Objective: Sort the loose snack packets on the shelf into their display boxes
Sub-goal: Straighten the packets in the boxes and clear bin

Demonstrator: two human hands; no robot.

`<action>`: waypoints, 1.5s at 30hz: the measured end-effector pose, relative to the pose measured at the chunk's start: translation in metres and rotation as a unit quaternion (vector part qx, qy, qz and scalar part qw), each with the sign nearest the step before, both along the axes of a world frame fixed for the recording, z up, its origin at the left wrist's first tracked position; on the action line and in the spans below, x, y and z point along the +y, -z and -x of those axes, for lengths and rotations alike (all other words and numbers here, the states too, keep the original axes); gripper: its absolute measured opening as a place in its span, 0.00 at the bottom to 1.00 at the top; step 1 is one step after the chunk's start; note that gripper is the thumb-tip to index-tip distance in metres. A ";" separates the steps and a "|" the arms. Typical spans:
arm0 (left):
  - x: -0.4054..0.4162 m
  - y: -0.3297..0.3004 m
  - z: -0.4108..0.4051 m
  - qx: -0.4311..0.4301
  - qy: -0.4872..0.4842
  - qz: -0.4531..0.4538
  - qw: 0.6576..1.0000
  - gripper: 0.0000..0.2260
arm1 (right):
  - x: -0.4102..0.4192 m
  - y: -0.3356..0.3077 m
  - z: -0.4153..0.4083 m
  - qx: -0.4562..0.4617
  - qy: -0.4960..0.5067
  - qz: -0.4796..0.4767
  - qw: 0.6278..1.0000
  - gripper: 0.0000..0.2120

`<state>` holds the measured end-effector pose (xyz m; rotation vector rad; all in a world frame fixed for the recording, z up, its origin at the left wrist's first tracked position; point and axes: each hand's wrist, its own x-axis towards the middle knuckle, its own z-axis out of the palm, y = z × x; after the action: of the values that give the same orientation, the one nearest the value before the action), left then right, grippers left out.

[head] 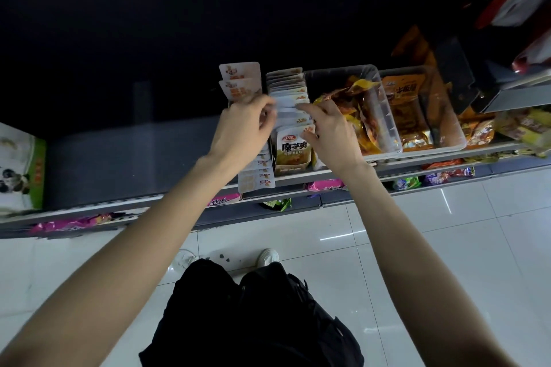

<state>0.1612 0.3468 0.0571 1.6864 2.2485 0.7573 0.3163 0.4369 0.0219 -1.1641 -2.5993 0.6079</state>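
Both hands reach into a display box point(290, 162) of packets point(293, 144) on the shelf point(119, 158). The left hand point(243, 131) seems to pinch white packets (blurred); the right hand point(331, 131) curls its fingers on the row's edge.

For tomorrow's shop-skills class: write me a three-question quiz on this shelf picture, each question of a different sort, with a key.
1. True or false: both hands are at the row of white packets standing in the cardboard display box.
2. The clear plastic tub right of that box holds: A) orange and yellow packets B) bottles C) nothing.
3. Fill in: the floor below the shelf is laid with white ____.

Key: 1 true; 2 A; 3 tiles.
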 end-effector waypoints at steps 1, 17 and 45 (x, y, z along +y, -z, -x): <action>-0.008 0.003 -0.004 -0.030 -0.017 0.022 0.999 0.14 | -0.002 0.003 0.004 0.020 0.020 0.016 0.999 0.25; -0.008 0.010 -0.062 -0.264 -0.123 0.069 0.954 0.27 | -0.033 0.030 0.016 0.151 0.128 0.056 0.979 0.28; 0.011 0.024 -0.066 -0.376 -0.135 0.088 0.913 0.26 | -0.017 0.033 0.024 0.043 0.011 0.005 0.999 0.36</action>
<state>0.2269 0.3579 0.0333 0.7926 1.9076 1.0069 0.2923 0.4197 -0.0112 -1.1416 -2.5104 0.6517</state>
